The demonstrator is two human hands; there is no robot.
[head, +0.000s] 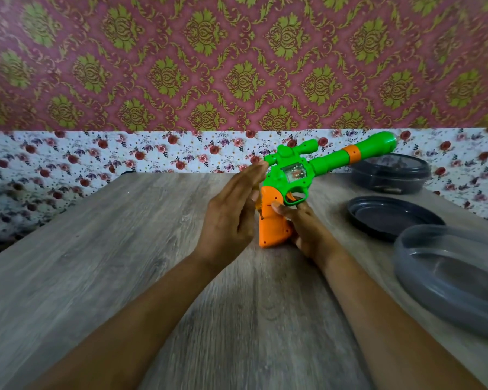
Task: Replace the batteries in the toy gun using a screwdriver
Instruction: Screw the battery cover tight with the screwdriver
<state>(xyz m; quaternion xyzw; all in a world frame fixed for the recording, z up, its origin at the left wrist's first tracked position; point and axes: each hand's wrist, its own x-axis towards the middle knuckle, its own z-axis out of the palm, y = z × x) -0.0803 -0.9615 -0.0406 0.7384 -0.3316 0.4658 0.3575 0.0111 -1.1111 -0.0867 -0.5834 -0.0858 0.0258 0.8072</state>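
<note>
A toy gun (293, 175) with a green body, a scope and an orange grip stands on its butt on the wooden table (124, 249), barrel pointing up to the right. My right hand (304, 226) grips the orange grip from the right, thumb on its side. My left hand (234, 209) is at the grip's left with its fingers straight and pointing up. Its thumb holds a small yellow-handled screwdriver (258, 202) against the palm. The screwdriver's tip sits in a hole on the grip's back edge, and most of its handle is hidden by the hand.
Right of the gun lie a dark round lid (389, 218), a clear grey round container (451, 280) near the table's right edge, and a dark lidded round box (392, 175) at the back. Floral cloth and a patterned wall lie behind the table.
</note>
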